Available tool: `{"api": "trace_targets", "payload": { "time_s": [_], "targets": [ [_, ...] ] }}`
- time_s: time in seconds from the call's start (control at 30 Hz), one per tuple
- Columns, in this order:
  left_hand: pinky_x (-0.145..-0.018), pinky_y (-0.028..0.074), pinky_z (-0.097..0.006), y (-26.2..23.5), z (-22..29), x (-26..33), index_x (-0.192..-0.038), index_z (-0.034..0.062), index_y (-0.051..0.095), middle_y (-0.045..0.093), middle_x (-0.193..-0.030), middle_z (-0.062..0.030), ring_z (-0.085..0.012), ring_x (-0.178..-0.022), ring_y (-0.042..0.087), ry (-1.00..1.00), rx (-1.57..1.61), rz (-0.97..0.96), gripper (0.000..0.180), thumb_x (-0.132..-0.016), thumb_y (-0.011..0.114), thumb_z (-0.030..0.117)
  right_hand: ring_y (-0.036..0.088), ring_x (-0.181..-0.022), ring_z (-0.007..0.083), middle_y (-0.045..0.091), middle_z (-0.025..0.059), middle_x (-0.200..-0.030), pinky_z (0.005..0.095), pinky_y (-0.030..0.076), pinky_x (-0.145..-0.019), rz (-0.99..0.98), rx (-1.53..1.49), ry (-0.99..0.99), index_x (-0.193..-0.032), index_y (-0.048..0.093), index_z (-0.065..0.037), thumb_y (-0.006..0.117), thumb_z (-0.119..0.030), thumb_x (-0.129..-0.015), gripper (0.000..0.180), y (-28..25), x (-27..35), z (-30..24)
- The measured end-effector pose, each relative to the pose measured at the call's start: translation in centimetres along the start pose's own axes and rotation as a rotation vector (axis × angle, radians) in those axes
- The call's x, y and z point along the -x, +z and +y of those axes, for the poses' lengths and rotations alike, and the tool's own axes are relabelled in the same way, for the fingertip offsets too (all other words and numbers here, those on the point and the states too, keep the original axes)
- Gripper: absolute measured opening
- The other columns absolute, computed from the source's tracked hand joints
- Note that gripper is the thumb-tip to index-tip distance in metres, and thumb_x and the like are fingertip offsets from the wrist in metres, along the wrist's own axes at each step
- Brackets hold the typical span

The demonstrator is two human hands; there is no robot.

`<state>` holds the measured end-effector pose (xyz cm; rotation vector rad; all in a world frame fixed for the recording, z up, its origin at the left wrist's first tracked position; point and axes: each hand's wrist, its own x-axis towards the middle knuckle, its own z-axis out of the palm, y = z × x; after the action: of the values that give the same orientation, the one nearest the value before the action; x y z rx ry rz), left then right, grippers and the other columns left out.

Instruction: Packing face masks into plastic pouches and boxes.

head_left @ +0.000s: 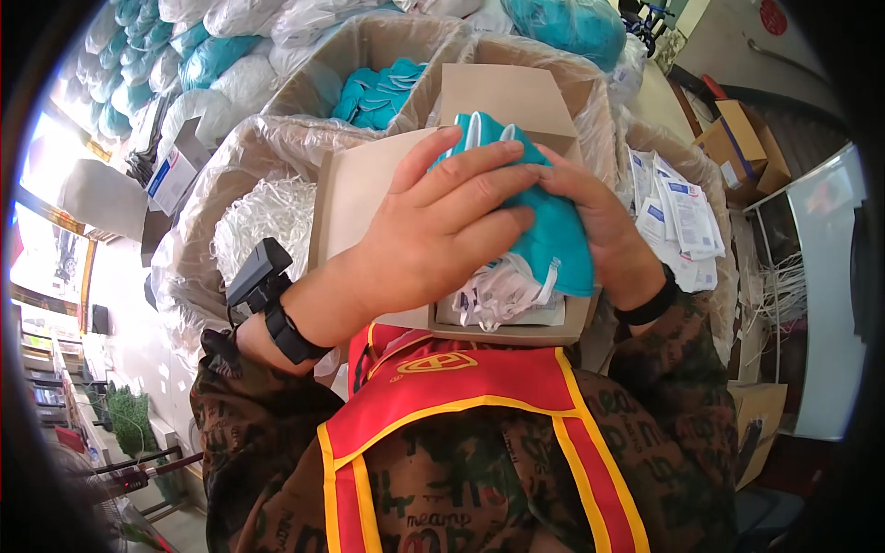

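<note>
Teal flat-fold face masks (558, 247), apparently a small stack: sitting between both hands, above the near part of an open cardboard box (509, 334). White elastic loops (502, 293) are dangling in a tangle from the near side, in front of printed paper in the box.

Left hand (438, 221): fingers lying across the masks, slightly spread and lightly bent. Thumb is hiding; cannot tell whether it is pinching from behind.

Right hand (607, 226): digits curling around the right edge, gripping the masks; some fingertips are not showing.

Surroundings: more teal masks (380, 94) are lying in a plastic-lined bin beyond; a heap of white elastic (265, 226) is filling a liner at left; printed packets (680, 217) are piling up at right.

Handling (judged): stack should be light, soft and springy, layers likely sliding over one another; squeezing hard may be creasing the folds. Best hold: flat fingers on both faces, near the folded edges, keeping the layers aligned. Loops look thin and prone to snagging; avoid lifting by them.
</note>
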<state>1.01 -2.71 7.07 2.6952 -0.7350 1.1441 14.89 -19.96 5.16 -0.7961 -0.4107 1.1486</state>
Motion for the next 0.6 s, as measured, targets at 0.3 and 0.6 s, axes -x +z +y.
{"api": "trace_targets", "payload": {
  "time_s": [0.3,0.6],
  "targets": [
    [-0.091,0.047,-0.045,-0.7,-2.0,0.5,-0.095,0.0058,0.058,0.058,-0.095,-0.0102,-0.0325,-0.097,0.058,-0.188,-0.029,-0.102,0.042,-0.056,0.074,0.005,0.058,-0.117,0.0241,0.059,0.011,-0.127,0.0374,0.044,-0.101,-0.047,0.102,-0.007,-0.133,0.051,-0.005,0.054,-0.026,-0.099,0.041,-4.0,2.4,3.6],
    [-0.074,0.049,-0.043,-0.6,-1.4,1.8,-0.092,0.0053,0.053,0.056,-0.088,-0.0125,-0.0337,-0.086,0.058,-0.342,0.06,-0.27,0.038,-0.062,0.075,0.01,0.052,-0.115,0.0151,0.058,0.0082,-0.114,0.0275,0.042,-0.093,-0.111,0.965,-0.096,-0.1,0.067,0.002,0.062,-0.005,-0.092,0.012,1.5,5.7,-0.4]
  ]
}}
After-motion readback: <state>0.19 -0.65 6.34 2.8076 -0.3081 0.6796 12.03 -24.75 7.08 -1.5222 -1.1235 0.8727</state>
